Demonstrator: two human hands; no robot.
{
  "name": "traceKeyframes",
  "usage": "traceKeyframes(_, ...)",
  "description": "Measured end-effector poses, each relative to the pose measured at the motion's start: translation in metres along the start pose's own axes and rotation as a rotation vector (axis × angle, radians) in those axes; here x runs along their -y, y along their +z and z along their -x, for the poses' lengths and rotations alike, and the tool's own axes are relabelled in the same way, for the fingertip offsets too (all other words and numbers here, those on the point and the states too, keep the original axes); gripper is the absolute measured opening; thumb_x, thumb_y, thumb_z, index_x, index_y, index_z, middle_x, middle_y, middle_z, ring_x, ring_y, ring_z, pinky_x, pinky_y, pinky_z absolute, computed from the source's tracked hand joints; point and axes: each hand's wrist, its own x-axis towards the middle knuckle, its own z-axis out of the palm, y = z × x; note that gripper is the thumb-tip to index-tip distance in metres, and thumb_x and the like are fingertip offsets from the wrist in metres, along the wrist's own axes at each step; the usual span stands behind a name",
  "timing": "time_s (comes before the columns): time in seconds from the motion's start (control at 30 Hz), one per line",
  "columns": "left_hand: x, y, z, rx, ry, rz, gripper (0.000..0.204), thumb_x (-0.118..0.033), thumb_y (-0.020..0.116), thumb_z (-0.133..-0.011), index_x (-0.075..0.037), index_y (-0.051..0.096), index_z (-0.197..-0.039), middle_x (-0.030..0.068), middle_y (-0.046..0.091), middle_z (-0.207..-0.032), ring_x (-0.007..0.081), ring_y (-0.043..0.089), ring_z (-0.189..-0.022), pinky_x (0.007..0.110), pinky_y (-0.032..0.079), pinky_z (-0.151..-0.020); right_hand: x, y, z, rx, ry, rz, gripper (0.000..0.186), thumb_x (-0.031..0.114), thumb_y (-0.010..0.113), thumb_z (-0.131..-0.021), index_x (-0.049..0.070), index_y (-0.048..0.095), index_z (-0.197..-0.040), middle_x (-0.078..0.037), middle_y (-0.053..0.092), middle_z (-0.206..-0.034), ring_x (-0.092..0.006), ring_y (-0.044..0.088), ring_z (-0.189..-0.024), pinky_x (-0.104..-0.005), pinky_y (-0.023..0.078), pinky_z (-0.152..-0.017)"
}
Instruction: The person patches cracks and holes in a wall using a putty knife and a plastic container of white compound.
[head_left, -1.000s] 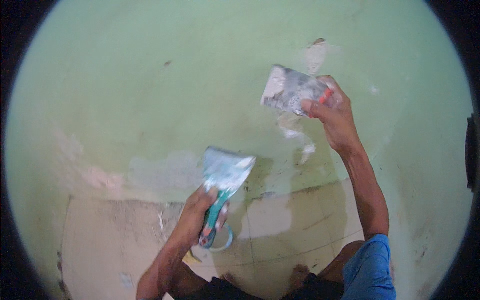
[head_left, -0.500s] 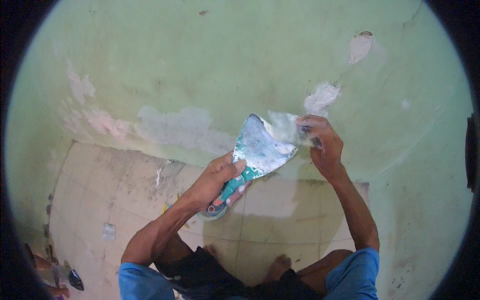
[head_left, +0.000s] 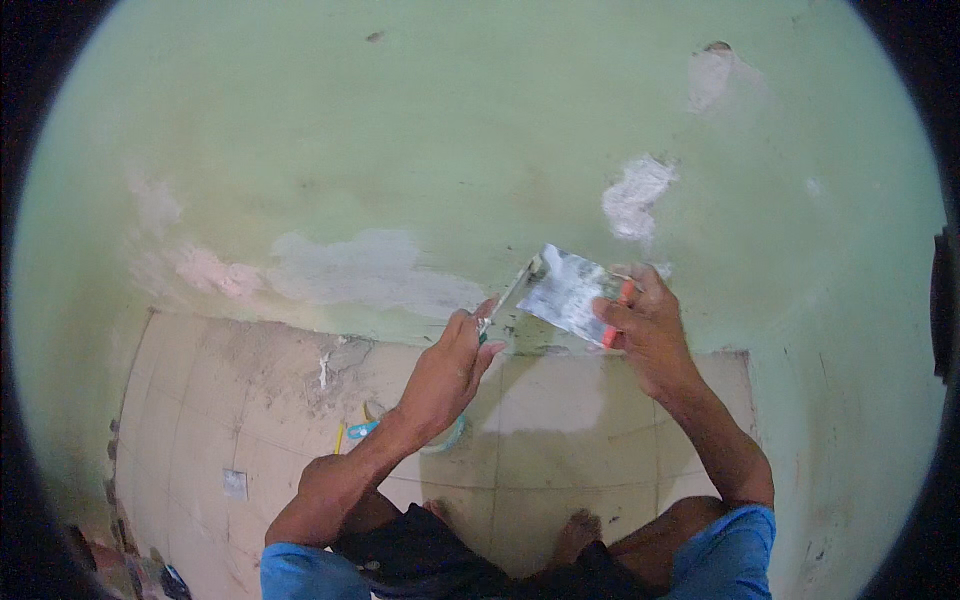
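My left hand [head_left: 452,362] is closed on a putty knife [head_left: 508,296], its green handle mostly hidden and its blade seen nearly edge-on, angled up to the right. My right hand [head_left: 645,330] grips a square filler blade [head_left: 565,290] with an orange handle strip and white smears on its face. The two blades meet or nearly meet near the middle of the view. Behind them is a pale green wall [head_left: 480,130], with a fresh white filler patch [head_left: 637,195] just above my right hand and another patch [head_left: 712,80] higher up.
Grey and pinkish patches [head_left: 350,262] run along the lower wall. Below, the tiled floor [head_left: 540,390] has dusty debris, a turquoise-handled object [head_left: 362,430] beside a partly hidden round item, and a small grey square [head_left: 235,484]. Indistinct dark shapes sit at the lower left edge.
My right hand has come down from the upper wall to the other blade. My left hand has risen, and its knife has turned from face-on to nearly edge-on.
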Motion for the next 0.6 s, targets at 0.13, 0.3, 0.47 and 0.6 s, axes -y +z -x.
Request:
traceKeyframes(0.13, 0.004, 0.011, 0.001, 0.021, -0.06, -0.213, 0.048, -0.017, 0.051, -0.094, -0.007, 0.036, -0.138, 0.0205, 0.05, -0.1, 0.0396, 0.058, -0.082, 0.046, 0.05, -0.068, -0.004, 0.002, -0.005, 0.05, -0.052, -0.27, 0.051, 0.007, 0.067, -0.081, 0.002, 0.04, -0.125, -0.011, 0.058, -0.103, -0.0177, 0.061, -0.085, -0.0323, 0.055, -0.065)
traceKeyframes(0.3, 0.025, 0.005, 0.001, 0.106, -0.2, -0.325, 0.048, -0.017, 0.052, -0.093, -0.006, 0.037, -0.137, 0.0224, 0.052, -0.105, 0.0413, 0.059, -0.086, 0.047, 0.051, -0.068, 0.016, -0.016, -0.007, 0.116, -0.152, -0.238, 0.05, 0.006, 0.065, -0.083, 0.002, 0.039, -0.126, -0.01, 0.058, -0.105, -0.0174, 0.062, -0.085, -0.0335, 0.056, -0.065)
traceKeyframes(0.47, 0.016, -0.005, 0.0, 0.04, -0.165, -0.212, 0.042, -0.017, 0.05, -0.095, 0.0, 0.04, -0.132, 0.023, 0.052, -0.1, 0.0432, 0.058, -0.083, 0.049, 0.049, -0.068, 0.037, -0.057, -0.007, 0.219, -0.166, -0.36, 0.064, 0.012, 0.072, -0.08, 0.004, 0.038, -0.134, -0.012, 0.057, -0.117, -0.0199, 0.063, -0.093, -0.0393, 0.056, -0.078)
traceKeyframes(0.6, 0.009, -0.006, -0.001, 0.069, -0.212, -0.127, 0.038, -0.015, 0.051, -0.094, 0.002, 0.043, -0.128, 0.0232, 0.052, -0.099, 0.0428, 0.058, -0.082, 0.049, 0.048, -0.067, 0.063, -0.063, 0.015, 0.034, -0.445, -0.169, 0.073, 0.022, 0.073, -0.08, 0.003, 0.035, -0.14, -0.014, 0.051, -0.129, -0.0209, 0.057, -0.111, -0.038, 0.048, -0.095)
